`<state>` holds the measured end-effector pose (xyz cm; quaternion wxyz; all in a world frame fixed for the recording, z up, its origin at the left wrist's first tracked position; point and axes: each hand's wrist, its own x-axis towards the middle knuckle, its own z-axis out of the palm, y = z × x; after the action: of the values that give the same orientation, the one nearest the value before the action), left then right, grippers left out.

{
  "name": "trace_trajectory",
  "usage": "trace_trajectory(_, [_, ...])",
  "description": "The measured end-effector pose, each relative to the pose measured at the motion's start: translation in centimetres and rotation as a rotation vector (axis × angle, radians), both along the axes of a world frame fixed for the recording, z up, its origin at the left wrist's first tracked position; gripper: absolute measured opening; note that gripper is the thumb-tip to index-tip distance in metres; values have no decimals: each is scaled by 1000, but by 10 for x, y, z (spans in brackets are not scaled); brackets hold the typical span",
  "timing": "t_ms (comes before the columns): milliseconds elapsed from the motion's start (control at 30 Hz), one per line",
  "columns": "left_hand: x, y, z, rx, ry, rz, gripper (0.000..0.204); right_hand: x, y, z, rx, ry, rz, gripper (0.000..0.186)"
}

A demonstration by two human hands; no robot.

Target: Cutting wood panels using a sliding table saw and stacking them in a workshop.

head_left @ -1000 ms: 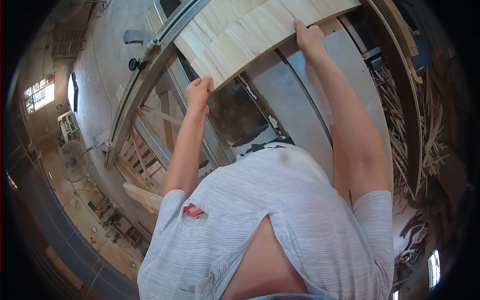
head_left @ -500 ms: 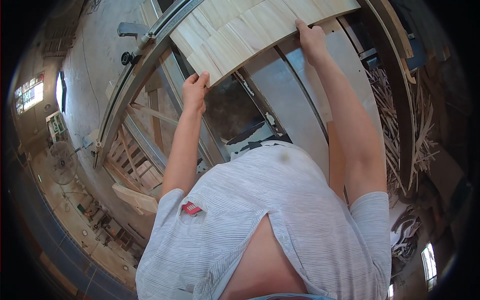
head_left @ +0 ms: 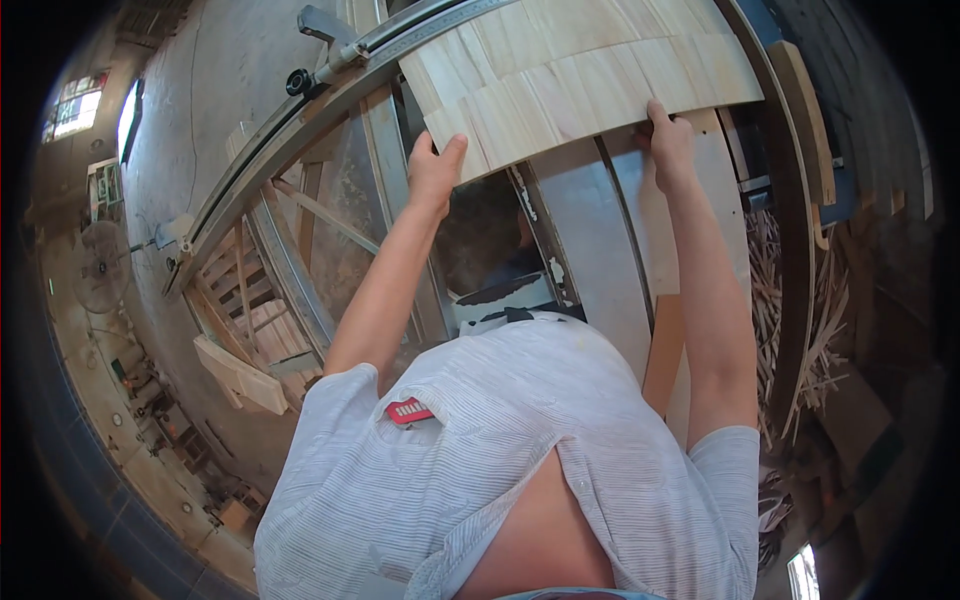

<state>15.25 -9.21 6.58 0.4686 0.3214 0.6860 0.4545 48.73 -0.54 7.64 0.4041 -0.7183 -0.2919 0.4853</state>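
A pale, wide wooden panel [head_left: 590, 95] lies across the machine table [head_left: 590, 215] ahead of me, with a seam or overlapping edge running along it. I cannot tell whether it is one piece or two stacked. My left hand [head_left: 437, 178] grips its near left corner, thumb up along the edge and the other fingers partly hidden behind. Farther right on the same near edge, my right hand [head_left: 668, 148] holds on, its thumb over the top face and its fingers underneath, out of sight.
A metal rail [head_left: 330, 95] with a black knob [head_left: 298, 82] borders the table on the left. Along the right runs a dark curved beam [head_left: 800, 250], with thin wood offcuts [head_left: 765, 270] heaped beside it. A fan [head_left: 102, 262] stands far left.
The whole view has turned a little, so the table and panel sit lower on the right. Both hands keep their hold on the panel's near edge; the left thumb sticks up more.
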Motion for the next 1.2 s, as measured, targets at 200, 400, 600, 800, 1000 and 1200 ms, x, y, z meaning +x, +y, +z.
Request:
trace_trajectory(200, [-7,13,-6,-91,-86,-51,36,3,4,2,-38,-124,6,50])
trace_trajectory(400, [-32,34,-8,-111,-349,40,41,6,18,-15,-23,-116,-4,54])
trace_trajectory(600, [-16,54,-30,-58,-419,78,66,13,47,-1,-176,-232,-83,74])
trace_trajectory(800, [-13,65,-24,-30,-548,86,67,19,57,-4,-250,-357,-63,75])
trace_trajectory(1000, [-22,78,-36,-27,-604,90,62,17,60,0,-218,-351,-68,73])
trace_trajectory(1200, [-37,62,-32,-91,-791,109,49,-4,40,16,-182,-458,-25,78])
